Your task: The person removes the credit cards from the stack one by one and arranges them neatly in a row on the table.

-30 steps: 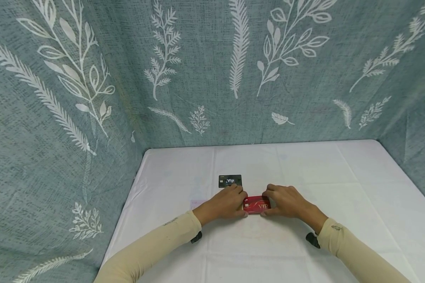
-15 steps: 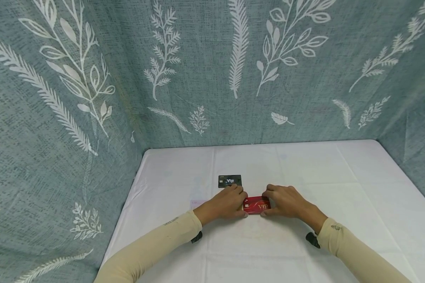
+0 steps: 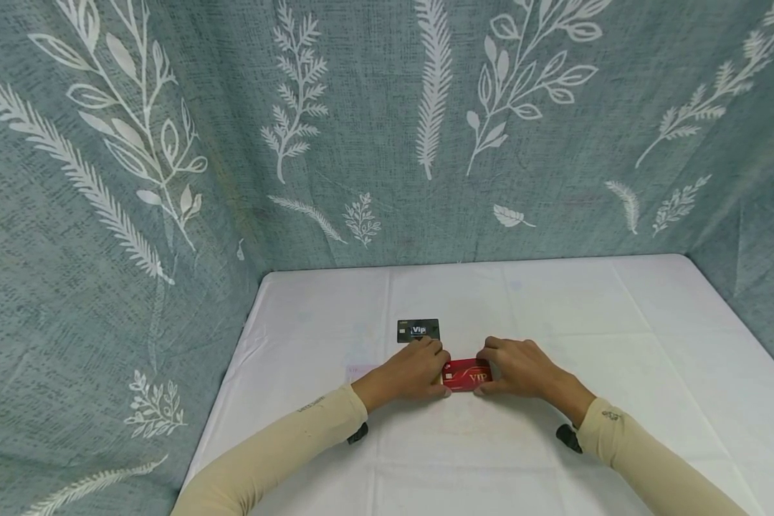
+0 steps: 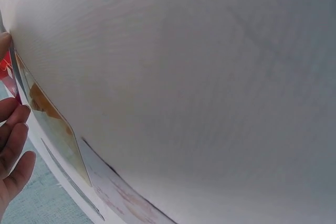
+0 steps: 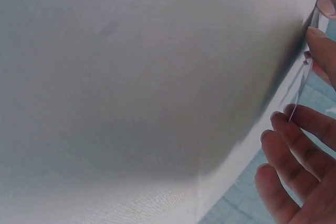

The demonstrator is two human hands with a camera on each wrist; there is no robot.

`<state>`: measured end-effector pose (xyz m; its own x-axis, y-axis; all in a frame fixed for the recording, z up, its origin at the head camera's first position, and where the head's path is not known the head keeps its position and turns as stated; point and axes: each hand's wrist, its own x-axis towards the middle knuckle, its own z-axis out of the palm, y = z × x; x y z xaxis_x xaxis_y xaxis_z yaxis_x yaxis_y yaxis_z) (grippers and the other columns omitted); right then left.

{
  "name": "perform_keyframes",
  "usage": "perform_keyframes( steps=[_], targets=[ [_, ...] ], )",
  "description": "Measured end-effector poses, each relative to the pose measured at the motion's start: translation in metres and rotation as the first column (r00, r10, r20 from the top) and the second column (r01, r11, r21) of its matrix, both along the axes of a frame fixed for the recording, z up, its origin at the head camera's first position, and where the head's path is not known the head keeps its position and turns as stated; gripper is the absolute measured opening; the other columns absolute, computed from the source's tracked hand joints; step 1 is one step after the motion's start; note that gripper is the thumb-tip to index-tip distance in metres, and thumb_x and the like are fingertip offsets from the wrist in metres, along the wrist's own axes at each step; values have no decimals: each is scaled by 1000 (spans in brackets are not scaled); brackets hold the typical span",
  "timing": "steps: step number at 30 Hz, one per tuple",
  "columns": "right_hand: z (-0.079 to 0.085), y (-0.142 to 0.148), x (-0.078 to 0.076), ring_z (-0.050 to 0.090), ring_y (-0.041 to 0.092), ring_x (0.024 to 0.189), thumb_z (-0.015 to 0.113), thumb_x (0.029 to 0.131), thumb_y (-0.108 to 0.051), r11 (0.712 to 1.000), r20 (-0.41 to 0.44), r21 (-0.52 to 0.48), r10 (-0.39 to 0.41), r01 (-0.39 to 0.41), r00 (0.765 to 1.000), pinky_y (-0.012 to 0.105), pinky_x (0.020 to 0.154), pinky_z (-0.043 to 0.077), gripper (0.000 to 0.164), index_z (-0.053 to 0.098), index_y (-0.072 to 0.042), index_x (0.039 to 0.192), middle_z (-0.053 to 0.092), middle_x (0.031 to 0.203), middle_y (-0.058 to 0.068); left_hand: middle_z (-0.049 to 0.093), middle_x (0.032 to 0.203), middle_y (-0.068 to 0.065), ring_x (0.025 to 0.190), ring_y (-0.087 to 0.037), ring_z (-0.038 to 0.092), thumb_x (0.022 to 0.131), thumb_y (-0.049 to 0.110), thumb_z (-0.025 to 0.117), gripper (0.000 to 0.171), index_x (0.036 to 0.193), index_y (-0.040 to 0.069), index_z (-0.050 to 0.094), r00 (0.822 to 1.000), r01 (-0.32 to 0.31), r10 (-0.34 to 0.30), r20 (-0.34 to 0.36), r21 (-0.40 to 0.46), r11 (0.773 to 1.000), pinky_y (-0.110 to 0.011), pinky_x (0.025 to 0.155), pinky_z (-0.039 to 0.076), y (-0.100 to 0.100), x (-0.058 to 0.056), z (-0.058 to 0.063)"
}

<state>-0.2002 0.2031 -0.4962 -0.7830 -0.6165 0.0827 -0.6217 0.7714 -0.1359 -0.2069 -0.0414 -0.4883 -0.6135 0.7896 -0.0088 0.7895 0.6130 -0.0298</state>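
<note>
A red card [image 3: 467,375] printed "VIP" is held level just over the white tabletop. My left hand [image 3: 419,369] pinches its left edge between thumb and fingers, and my right hand [image 3: 519,367] pinches the right edge. In the right wrist view the card [image 5: 301,90] shows as a thin edge by the fingertips. Behind the left hand lies a black "Vip" card [image 3: 418,330], its near edge touching the knuckles in view. A pale lilac card [image 3: 359,372] is partly hidden by the left wrist. The left wrist view also shows a card with gold patterning [image 4: 52,116] lying beyond the left fingers.
White cloth [image 3: 619,373] with fold creases covers the table. A blue-green curtain [image 3: 374,129] with white leaf prints hangs behind and along the sides. Dark wrist-worn pieces [image 3: 569,438] sit beneath both sleeve cuffs, close to the cloth.
</note>
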Motion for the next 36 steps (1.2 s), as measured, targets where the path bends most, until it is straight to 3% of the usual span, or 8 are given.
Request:
perform_keyframes(
  steps=[36],
  targets=[
    [0,0,0,58,6,76,83,73,-58,1000,5,8,-8,8,1000,24,60,48,59,75,-12,110,67,98,-2,66,111,-4,100,-16,54,92,50,68,50,119,8,66,1000,-5,5,28,8,1000,-27,86,48,1,1,2]
  ],
)
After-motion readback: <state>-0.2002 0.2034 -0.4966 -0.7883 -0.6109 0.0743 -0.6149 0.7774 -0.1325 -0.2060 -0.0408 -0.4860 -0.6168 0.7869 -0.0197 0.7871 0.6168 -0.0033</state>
